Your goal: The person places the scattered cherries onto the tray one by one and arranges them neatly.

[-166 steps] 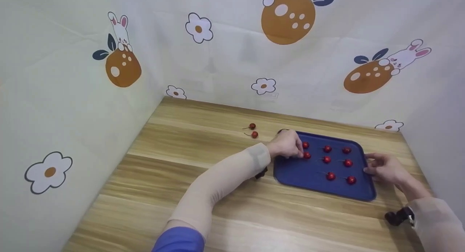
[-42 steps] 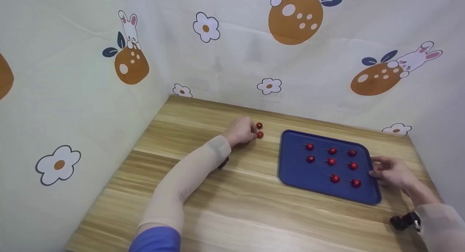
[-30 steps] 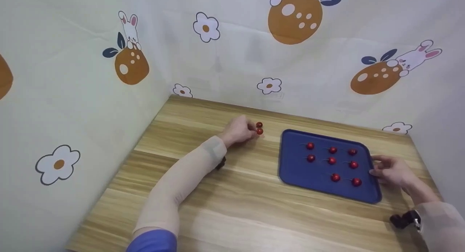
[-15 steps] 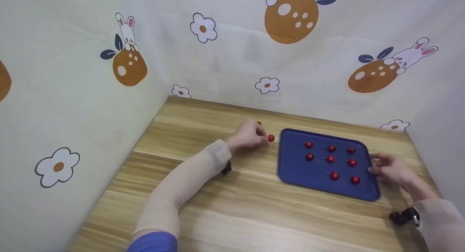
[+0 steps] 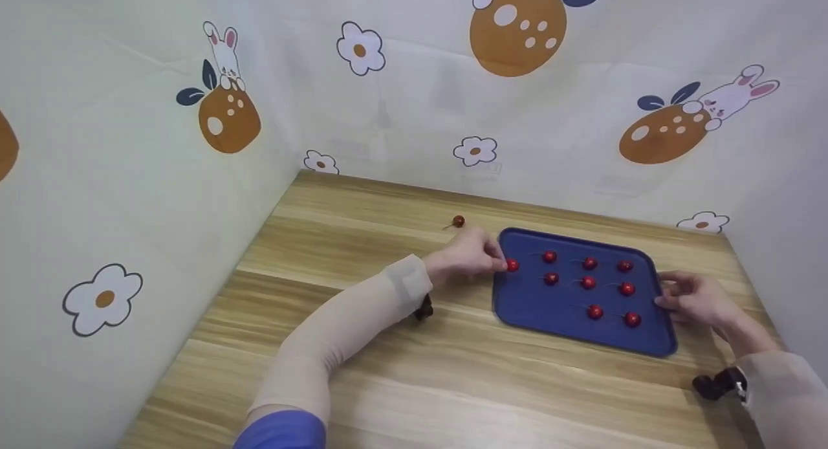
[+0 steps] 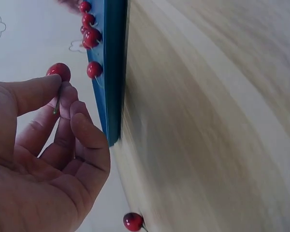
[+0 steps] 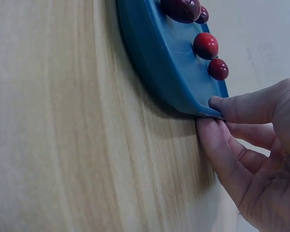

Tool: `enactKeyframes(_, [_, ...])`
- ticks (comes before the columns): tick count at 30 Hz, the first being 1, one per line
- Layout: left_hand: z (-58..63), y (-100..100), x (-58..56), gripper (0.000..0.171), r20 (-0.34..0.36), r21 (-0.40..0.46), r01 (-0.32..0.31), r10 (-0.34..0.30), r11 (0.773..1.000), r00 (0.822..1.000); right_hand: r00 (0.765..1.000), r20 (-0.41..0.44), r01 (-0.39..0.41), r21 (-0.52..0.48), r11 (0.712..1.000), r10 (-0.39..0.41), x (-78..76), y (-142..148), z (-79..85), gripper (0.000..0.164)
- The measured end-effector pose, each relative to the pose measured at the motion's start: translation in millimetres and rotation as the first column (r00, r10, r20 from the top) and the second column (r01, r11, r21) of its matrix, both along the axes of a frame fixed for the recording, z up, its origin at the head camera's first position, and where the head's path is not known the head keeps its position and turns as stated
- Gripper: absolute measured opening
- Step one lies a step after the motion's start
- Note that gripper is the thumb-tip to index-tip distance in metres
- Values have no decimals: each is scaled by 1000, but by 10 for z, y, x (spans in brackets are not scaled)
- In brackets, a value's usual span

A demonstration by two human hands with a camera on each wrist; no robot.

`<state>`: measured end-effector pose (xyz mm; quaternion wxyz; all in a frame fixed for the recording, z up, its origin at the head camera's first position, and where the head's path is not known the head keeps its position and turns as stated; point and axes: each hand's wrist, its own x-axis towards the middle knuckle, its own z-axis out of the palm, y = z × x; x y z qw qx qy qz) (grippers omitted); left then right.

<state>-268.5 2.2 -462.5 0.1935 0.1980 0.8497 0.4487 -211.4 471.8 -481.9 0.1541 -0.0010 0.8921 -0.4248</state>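
Observation:
My left hand (image 5: 472, 251) pinches a red cherry (image 5: 512, 265) between thumb and fingers, over the left edge of the blue tray (image 5: 550, 313). In the left wrist view the held cherry (image 6: 59, 71) has its green stem hanging down past the thumb. Several more cherries lie on the tray in loose rows, among them one cherry (image 5: 551, 278) near the hand. With thumb above and fingers below, my right hand (image 5: 702, 303) grips the tray's right rim, as the right wrist view shows at the tray rim (image 7: 183, 99).
One loose cherry (image 5: 458, 221) with its stem lies on the wooden table (image 5: 388, 371) behind the left hand. Patterned cloth (image 5: 414, 99) stands as walls at the back and both sides. A black wrist camera (image 5: 718, 384) sits below the right wrist.
My left hand lifted one of the two loose cherries off the table and carried it right to the tray. Earlier it let go of another cherry on the tray. The right hand stays put.

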Motion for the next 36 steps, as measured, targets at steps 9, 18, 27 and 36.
enactKeyframes(9, [7,212,78,12,-92,-94,57,-65,994,994,1000,5,7,-17,1000,-7,1,9,-11,73])
enactKeyframes(18, [-18,498,166,14,-238,-225,132,-186,965,953,1000,0,8,-6,1000,-8,6,15,-4,72])
enactKeyframes(27, [-84,770,270,17,-278,-355,131,-238,926,931,1000,7,8,1,1000,-8,3,13,7,73])
enactKeyframes(36, [-137,902,311,13,-319,-449,109,-274,887,907,1000,13,20,31,999,-21,1,12,8,74])
